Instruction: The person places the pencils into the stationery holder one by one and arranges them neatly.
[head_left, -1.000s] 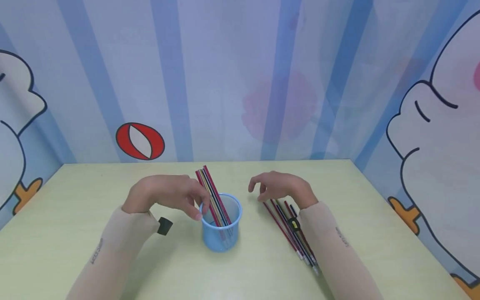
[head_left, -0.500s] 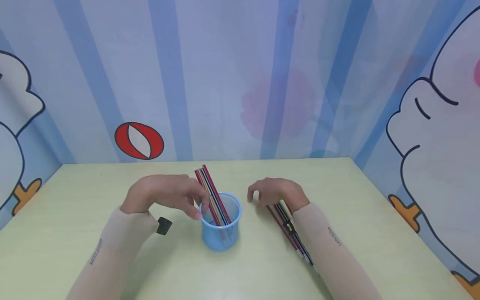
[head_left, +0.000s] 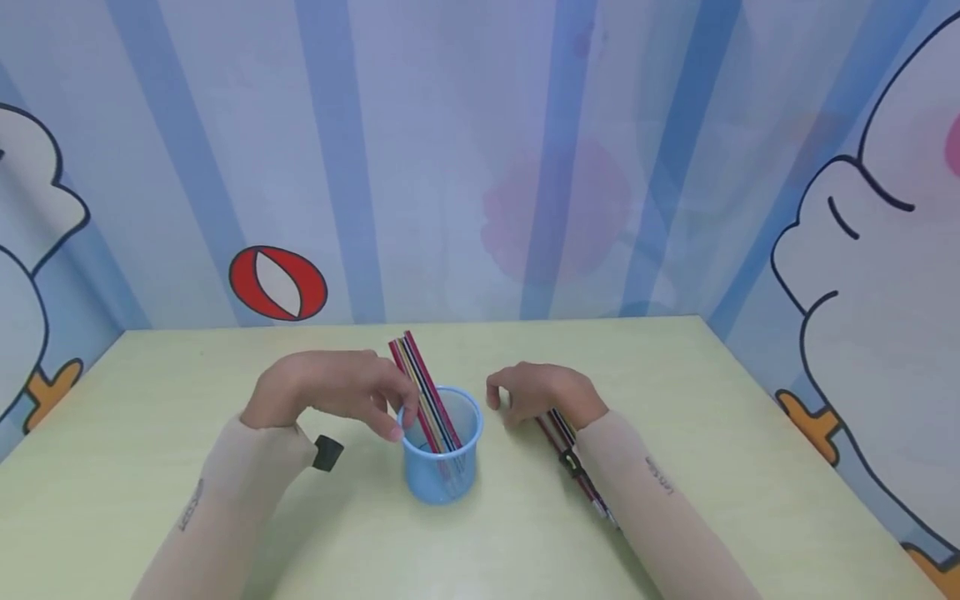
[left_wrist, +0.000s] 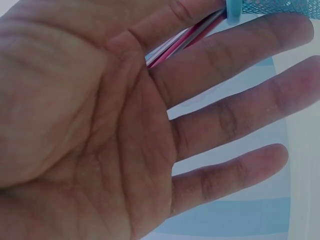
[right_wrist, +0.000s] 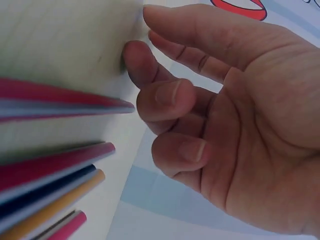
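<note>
My left hand (head_left: 341, 387) pinches the near-left rim of a light blue mesh cup (head_left: 441, 482) between thumb and index finger; its other fingers stretch out straight in the left wrist view. Several thin pencils (head_left: 422, 379), red, black and yellowish, lean leftward inside the cup. To the right, my right hand (head_left: 543, 392) hovers low over loose pencils (head_left: 555, 432) lying on the table, its fingers bent and thumb apart. In the right wrist view, ends of red, dark blue and yellow pencils (right_wrist: 55, 172) point toward the curled fingertips (right_wrist: 170, 95). The right forearm partly hides these pencils.
A pale yellow table (head_left: 480, 558) lies beneath both hands. Behind it stands a blue striped backdrop (head_left: 450, 167) with cartoon figures and a red ball picture (head_left: 278, 282). Small black devices sit at both sleeve cuffs.
The right hand has come lower and slightly left and nearer, and its forearm covers more of the loose pencils. The left hand and the cup have stayed in place.
</note>
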